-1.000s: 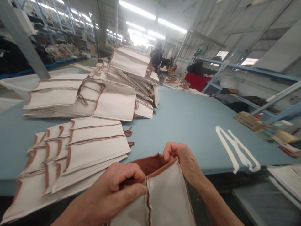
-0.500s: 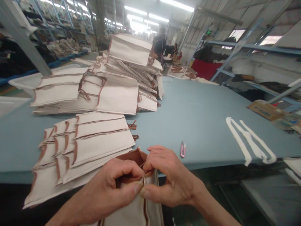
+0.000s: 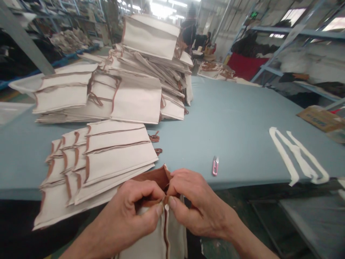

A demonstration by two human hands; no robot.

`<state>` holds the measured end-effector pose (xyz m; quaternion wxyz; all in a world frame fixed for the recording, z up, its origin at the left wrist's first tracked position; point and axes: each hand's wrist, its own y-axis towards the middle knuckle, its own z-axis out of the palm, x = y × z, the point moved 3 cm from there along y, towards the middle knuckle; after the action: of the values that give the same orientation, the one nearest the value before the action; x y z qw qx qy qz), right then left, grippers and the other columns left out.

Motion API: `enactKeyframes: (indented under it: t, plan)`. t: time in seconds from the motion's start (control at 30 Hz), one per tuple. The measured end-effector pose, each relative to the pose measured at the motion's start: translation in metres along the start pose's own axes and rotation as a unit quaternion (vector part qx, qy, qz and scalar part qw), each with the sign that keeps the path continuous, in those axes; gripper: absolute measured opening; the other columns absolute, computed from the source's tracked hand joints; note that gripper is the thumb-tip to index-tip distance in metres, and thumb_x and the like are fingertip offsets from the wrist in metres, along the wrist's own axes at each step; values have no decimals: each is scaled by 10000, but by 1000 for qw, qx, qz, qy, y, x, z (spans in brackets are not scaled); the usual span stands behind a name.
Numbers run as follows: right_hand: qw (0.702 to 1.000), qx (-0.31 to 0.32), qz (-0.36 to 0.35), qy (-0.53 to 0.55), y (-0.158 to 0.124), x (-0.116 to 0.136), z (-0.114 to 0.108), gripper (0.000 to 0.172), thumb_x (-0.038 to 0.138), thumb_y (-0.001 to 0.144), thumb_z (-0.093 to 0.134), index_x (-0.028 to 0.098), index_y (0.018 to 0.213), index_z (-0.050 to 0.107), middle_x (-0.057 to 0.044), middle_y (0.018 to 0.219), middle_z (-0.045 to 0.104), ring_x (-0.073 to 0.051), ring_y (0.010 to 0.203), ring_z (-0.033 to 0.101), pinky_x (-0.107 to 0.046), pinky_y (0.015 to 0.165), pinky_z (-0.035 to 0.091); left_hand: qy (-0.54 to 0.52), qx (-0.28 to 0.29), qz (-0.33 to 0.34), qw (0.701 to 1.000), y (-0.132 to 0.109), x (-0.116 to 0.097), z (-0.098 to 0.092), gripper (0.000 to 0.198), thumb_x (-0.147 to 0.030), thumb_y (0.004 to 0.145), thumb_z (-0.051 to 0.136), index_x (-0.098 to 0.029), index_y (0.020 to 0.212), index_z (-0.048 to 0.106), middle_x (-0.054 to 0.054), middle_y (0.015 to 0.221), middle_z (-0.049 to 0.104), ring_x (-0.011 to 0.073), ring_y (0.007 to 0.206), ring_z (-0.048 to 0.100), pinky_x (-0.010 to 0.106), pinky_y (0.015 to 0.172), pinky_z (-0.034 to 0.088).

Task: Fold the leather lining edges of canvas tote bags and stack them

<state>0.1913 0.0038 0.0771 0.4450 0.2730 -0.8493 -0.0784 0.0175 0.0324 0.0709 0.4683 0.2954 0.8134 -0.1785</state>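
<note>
I hold a cream canvas bag (image 3: 156, 241) with brown trim and a brown inside at the near edge of the blue table (image 3: 231, 133). My left hand (image 3: 132, 212) is closed on the bag's top edge, thumb pressed on the seam. My right hand (image 3: 196, 205) pinches the same edge from the other side, the two thumbs almost touching. A small pink thread snipper (image 3: 215, 166) lies on the table just beyond my right hand.
A fanned row of flat cream bags (image 3: 107, 162) lies left of my hands. A taller pile of the same bags (image 3: 140, 72) stands behind it. White fabric strips (image 3: 296, 154) lie at the right. A person stands far back; metal shelving runs along the right.
My right hand slid in from the bag's far corner to meet my left at the seam. The bag's mouth has closed up. The view tipped down, revealing the snipper.
</note>
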Motion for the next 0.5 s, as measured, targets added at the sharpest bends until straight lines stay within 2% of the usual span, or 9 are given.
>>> enactKeyframes:
  t: [0.13, 0.23, 0.4, 0.5]
  plan:
    - [999, -36, -16, 0, 5, 2, 4, 219, 115, 843, 546, 242, 697, 445, 42, 621, 528, -146, 615, 466, -292, 641, 361, 18, 27, -17, 999, 1, 0, -8, 166, -236, 831, 520, -193, 687, 591, -56, 625, 479, 116, 605, 456, 215, 564, 350]
    - [999, -37, -30, -15, 10, 1, 6, 231, 102, 833, 543, 247, 693, 430, 41, 614, 541, -148, 608, 468, -297, 630, 354, 17, 61, -43, 997, 7, 4, -17, 157, -233, 842, 556, -194, 693, 586, -64, 624, 477, 106, 587, 435, 209, 530, 323]
    - [999, -9, -33, -23, 11, -3, 7, 205, 117, 863, 553, 244, 717, 486, 13, 659, 631, -166, 651, 537, -309, 665, 393, 10, 130, -28, 991, 13, 5, -29, 169, -177, 893, 552, -190, 742, 628, -79, 607, 476, 86, 552, 408, 200, 498, 292]
    - [999, 13, -32, -32, 11, -4, 7, 143, 140, 858, 564, 235, 754, 539, 2, 687, 665, -171, 651, 567, -315, 674, 408, 84, 122, -5, 989, 15, 3, -32, 139, -143, 873, 569, -206, 762, 625, -86, 613, 501, 83, 548, 430, 216, 516, 283]
